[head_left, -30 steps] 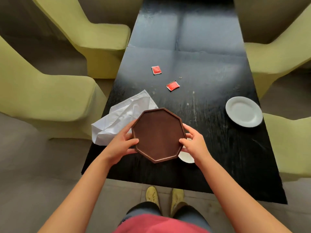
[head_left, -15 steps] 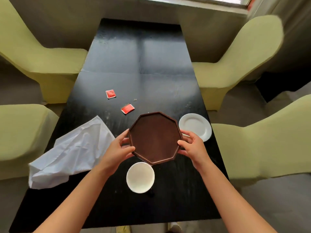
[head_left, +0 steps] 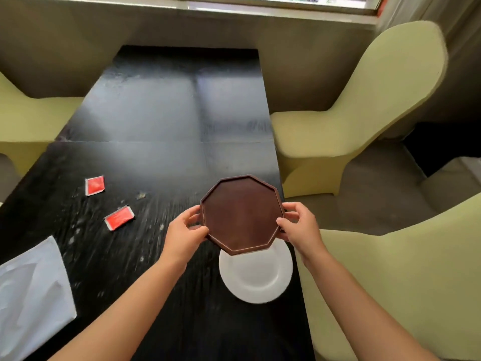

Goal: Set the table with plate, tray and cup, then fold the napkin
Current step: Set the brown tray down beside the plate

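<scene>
Tray [head_left: 242,213]: held above table [head_left: 156,113], overlapped plate [head_left: 256,274]
Left hand [head_left: 183,234]: clamped on tray's left edge
Right hand [head_left: 299,227]: clamped on right edge
Napkin [head_left: 31,293]: left, crumpled

Single head cam, wide-angle, no second view to overlap. Looks forward and down along the black worktop [head_left: 161,121] toward the window sill [head_left: 260,9] at its far end. Close range: both forearms enter from the bottom edge, the worktop's near end sits directly below the lens. Edges bow from lens distortion.
</scene>
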A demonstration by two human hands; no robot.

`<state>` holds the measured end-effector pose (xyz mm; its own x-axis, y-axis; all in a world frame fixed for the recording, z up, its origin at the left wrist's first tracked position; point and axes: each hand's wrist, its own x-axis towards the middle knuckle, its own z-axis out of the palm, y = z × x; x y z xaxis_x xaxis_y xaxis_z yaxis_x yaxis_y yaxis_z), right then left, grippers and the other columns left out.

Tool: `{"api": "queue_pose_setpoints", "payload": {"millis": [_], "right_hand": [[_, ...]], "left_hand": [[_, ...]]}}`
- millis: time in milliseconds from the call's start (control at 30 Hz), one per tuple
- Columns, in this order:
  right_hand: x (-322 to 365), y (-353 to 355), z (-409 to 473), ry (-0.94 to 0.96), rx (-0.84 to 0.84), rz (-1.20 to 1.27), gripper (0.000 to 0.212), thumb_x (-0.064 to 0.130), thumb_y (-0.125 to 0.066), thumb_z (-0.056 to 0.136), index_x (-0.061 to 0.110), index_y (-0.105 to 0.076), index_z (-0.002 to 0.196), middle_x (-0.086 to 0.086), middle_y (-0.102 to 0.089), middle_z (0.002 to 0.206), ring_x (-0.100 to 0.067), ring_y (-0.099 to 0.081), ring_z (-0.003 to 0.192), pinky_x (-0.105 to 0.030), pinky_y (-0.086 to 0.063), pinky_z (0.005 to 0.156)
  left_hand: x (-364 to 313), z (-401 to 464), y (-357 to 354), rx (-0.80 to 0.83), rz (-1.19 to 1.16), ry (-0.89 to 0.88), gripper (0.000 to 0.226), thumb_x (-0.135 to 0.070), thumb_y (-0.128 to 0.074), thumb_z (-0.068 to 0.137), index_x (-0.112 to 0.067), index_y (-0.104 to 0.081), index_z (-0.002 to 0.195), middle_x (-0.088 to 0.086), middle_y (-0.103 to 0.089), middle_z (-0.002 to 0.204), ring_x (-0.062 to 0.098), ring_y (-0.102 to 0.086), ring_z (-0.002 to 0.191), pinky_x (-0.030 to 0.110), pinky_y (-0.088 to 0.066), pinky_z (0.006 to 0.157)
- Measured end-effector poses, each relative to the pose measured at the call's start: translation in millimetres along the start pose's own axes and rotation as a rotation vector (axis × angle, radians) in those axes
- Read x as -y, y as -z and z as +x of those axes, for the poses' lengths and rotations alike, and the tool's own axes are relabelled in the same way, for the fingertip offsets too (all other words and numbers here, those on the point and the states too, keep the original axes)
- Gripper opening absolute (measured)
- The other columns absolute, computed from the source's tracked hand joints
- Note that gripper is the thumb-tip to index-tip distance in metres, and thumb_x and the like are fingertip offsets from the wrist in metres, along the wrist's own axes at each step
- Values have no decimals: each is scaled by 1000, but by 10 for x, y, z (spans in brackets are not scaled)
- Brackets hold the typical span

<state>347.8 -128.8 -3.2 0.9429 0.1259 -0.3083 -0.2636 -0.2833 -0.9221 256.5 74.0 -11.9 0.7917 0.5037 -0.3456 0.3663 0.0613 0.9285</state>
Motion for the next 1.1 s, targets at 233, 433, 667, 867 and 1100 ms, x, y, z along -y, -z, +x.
{"api": "queue_pose_setpoints", "payload": {"millis": [233, 433, 667, 867, 1100], "right_hand": [[-169, 78, 871, 43, -78, -44, 26, -2, -56, 82, 24, -56, 86, -4, -63, 89, -19, -65, 74, -43, -59, 74], [-300, 13, 1285, 20, -135, -214, 20, 1, -56, 80, 17, -56, 92, -2, -62, 85, -29, -65, 86, -48, -55, 82], [-540, -135, 1409, -52, -158, -280, 21, 4, -56, 78, 12, -60, 97, -6, -68, 92, -28, -67, 86, -42, -54, 83], [-642, -230, 1469, 5, -186, -401, 19, 1, -55, 77, 7, -61, 94, -12, -67, 97, -28, -59, 92, -26, -38, 70], [-700, -313, 1487, 50, -192, -481, 25, -1, -52, 78, 5, -63, 99, -16, -60, 103, -26, -52, 97, -19, -28, 66]], "left_hand": [[-72, 856, -505, -40, 92, -71, 57, 11, -53, 78, -19, -57, 126, -4, -65, 88, 4, -62, 75, 23, -51, 68], [-13, 1279, -685, -39, 201, -104, 55, 12, -53, 77, -15, -59, 124, -7, -66, 87, 10, -65, 82, 29, -55, 78], [194, 1514, -747, -86, 366, -99, 51, 10, -51, 75, -15, -64, 118, -3, -67, 96, 17, -65, 92, 42, -51, 94], [382, 1511, -770, -120, 451, -114, 53, 8, -51, 76, -17, -63, 120, 5, -67, 110, 15, -62, 97, 33, -47, 95], [492, 1458, -746, -119, 438, -141, 52, 10, -48, 75, -20, -69, 111, -6, -68, 92, 5, -62, 86, 21, -43, 82]]}}
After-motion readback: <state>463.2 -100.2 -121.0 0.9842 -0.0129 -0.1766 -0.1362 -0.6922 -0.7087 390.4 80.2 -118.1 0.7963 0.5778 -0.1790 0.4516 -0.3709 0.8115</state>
